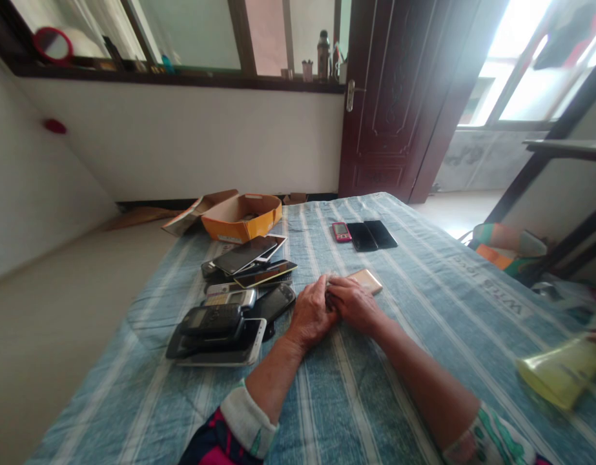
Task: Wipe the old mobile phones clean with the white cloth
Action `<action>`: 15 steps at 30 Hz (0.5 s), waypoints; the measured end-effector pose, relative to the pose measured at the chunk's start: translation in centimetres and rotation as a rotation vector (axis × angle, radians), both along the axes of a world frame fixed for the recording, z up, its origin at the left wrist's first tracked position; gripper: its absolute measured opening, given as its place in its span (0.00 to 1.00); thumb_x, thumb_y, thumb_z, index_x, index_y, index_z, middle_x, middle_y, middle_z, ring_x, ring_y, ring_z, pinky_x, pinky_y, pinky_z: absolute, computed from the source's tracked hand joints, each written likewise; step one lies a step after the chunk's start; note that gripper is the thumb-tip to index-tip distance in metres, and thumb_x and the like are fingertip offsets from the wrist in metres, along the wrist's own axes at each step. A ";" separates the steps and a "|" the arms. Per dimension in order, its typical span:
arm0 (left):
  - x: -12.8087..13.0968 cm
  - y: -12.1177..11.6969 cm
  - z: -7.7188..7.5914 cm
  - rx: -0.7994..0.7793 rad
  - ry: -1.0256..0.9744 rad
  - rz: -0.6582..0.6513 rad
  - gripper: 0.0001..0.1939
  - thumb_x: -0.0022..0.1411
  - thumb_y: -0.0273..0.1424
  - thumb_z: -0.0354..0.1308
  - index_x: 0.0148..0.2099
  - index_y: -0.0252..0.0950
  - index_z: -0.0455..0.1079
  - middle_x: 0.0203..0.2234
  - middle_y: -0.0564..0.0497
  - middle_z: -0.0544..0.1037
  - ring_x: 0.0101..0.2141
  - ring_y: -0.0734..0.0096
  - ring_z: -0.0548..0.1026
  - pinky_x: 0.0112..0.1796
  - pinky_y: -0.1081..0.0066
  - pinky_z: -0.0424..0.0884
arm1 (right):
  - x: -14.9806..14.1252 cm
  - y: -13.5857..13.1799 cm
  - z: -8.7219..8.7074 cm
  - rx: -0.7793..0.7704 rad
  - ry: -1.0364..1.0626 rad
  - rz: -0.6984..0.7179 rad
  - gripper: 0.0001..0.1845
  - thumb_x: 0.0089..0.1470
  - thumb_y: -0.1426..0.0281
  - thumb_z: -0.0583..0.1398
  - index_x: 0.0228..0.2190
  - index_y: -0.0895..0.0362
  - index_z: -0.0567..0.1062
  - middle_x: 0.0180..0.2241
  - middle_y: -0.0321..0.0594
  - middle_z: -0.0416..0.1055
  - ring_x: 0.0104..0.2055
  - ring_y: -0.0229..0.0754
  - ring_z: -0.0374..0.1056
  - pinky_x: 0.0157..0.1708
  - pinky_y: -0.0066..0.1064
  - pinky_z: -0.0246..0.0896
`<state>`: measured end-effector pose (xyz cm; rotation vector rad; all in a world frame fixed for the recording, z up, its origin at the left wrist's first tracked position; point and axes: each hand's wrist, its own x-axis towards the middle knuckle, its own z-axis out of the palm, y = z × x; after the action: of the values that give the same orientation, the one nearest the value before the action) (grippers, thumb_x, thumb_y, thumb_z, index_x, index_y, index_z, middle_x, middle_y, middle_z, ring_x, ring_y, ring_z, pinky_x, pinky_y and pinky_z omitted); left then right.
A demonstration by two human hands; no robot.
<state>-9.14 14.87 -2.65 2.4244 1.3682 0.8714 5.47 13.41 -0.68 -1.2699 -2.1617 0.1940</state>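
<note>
My left hand point(313, 310) and my right hand point(356, 303) meet over the middle of the bed-like striped cloth surface. Both have their fingers curled together around something small whose kind is hidden by the fingers. A gold phone point(369, 281) lies flat just beyond my right hand, which covers its left part. Left of my left hand is a loose pile of old phones: a black smartphone point(277, 299), a silver keypad phone point(230, 297), a black keypad phone point(211, 319) on top of a white-edged smartphone point(253, 342), and several more behind.
An open orange box point(244, 226) stands at the far left edge. Farther back lie a small pink keypad phone point(341, 232) and two dark smartphones point(363, 237) point(381, 234) side by side. A yellow translucent bag point(562, 371) is at right. Behind is a dark red door point(394, 129).
</note>
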 end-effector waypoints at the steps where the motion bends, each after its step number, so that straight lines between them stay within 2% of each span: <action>1: 0.0 0.0 0.0 -0.003 0.000 0.004 0.38 0.49 0.33 0.63 0.61 0.30 0.56 0.48 0.37 0.73 0.49 0.51 0.71 0.51 0.55 0.67 | 0.3 0.2 -0.1 -0.014 -0.006 -0.022 0.11 0.59 0.72 0.54 0.34 0.53 0.77 0.41 0.39 0.73 0.44 0.40 0.66 0.47 0.30 0.57; 4: 0.0 -0.2 0.2 -0.017 0.006 0.023 0.39 0.48 0.37 0.64 0.60 0.31 0.56 0.48 0.38 0.73 0.50 0.50 0.70 0.51 0.54 0.66 | 1.6 0.8 -0.5 -0.040 -0.035 -0.142 0.11 0.60 0.70 0.54 0.34 0.52 0.77 0.43 0.39 0.73 0.44 0.41 0.66 0.48 0.32 0.56; 9: 0.1 -0.4 0.5 -0.037 0.011 0.028 0.41 0.45 0.34 0.66 0.60 0.32 0.56 0.49 0.39 0.72 0.50 0.52 0.70 0.52 0.55 0.66 | 3.2 1.4 -0.8 -0.061 -0.043 -0.320 0.12 0.59 0.72 0.53 0.35 0.53 0.76 0.45 0.41 0.72 0.49 0.42 0.65 0.52 0.32 0.53; 12: 0.1 -0.5 0.5 -0.035 0.010 0.026 0.40 0.44 0.34 0.67 0.59 0.34 0.57 0.49 0.40 0.72 0.51 0.51 0.70 0.52 0.54 0.66 | 2.9 1.0 -0.8 -0.060 -0.082 -0.360 0.12 0.59 0.73 0.52 0.34 0.54 0.76 0.46 0.43 0.72 0.49 0.44 0.64 0.51 0.34 0.54; 15: 0.1 -0.5 0.5 -0.028 0.011 0.030 0.39 0.45 0.36 0.66 0.59 0.35 0.57 0.48 0.41 0.73 0.51 0.51 0.70 0.51 0.53 0.66 | 1.9 0.2 -0.6 -0.038 -0.098 -0.307 0.12 0.60 0.71 0.52 0.33 0.54 0.76 0.47 0.43 0.71 0.48 0.45 0.65 0.50 0.36 0.56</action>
<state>-9.01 14.40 -2.10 2.3970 1.4149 0.8410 7.38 13.62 -1.29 -1.6425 -2.0171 0.0469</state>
